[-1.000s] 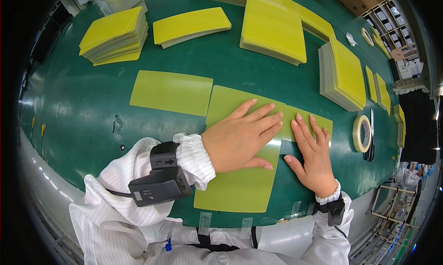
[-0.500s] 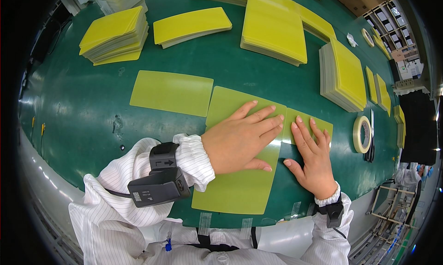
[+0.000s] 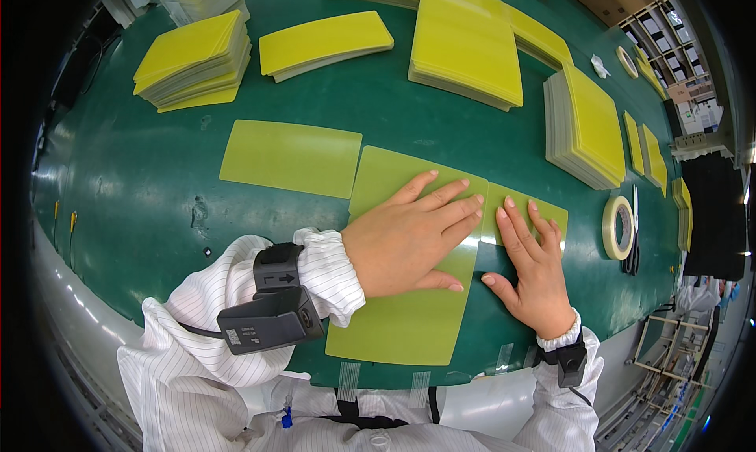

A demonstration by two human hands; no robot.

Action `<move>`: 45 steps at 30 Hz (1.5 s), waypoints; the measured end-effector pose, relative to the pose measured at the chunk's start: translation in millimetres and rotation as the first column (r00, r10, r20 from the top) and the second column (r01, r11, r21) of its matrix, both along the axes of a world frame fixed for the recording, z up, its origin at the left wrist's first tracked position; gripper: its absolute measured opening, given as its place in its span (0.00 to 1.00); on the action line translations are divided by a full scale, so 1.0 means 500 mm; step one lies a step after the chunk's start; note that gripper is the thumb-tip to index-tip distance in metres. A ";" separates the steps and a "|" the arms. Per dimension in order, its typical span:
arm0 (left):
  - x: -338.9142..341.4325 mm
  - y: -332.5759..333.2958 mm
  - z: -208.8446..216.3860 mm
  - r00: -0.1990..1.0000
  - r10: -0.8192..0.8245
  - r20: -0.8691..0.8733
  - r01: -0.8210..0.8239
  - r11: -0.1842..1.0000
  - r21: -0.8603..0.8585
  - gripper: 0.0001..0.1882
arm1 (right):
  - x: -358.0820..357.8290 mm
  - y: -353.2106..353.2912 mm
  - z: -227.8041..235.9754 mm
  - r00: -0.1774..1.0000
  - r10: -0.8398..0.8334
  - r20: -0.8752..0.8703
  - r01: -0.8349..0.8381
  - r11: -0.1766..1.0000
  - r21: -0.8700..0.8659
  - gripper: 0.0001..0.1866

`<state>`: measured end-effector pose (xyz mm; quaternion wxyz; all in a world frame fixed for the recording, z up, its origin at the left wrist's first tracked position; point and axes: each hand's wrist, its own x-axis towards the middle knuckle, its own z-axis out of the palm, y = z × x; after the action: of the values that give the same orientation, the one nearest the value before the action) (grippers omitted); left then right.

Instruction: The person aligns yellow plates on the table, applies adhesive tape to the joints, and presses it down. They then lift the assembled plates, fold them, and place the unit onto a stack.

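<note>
My left hand [image 3: 413, 235] lies flat, fingers apart, on a large yellow-green sheet [image 3: 394, 326]. Its fingertips reach toward the sheet's right edge. My right hand [image 3: 531, 271] is spread over a small yellow-green sheet [image 3: 512, 208], fingers on it and thumb over the green tabletop. The small sheet's left edge meets the upper right edge of the large one. To the left, another oblong yellow-green sheet [image 3: 291, 157] lies flat, its right end close beside the large sheet with a narrow gap. Parts of the sheets are hidden under my hands.
Stacks of yellow sheets stand at the far side: one far left [image 3: 193, 58], an oblong one [image 3: 327, 42], a big one [image 3: 465, 50], and one at right [image 3: 587, 129]. A tape roll [image 3: 617, 227] and black-handled scissors [image 3: 632, 255] lie right. Clear tape strips [image 3: 349, 381] hang at the near edge.
Both hands hold the same places on the sheets. The whole view has shifted very slightly; nothing else visibly differs.
</note>
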<state>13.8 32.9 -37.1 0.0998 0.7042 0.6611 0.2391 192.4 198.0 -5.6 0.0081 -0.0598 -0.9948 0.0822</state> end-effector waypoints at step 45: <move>0.022 0.007 -0.003 0.993 0.035 -0.111 -0.015 0.985 0.173 0.46 | -0.001 0.018 0.008 1.000 0.019 0.016 -0.018 0.998 -0.060 0.38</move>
<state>24.7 36.6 -38.8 -0.0020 0.7142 0.6513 0.2562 191.7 207.2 -1.5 -0.0024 -0.0516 -0.9924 0.1115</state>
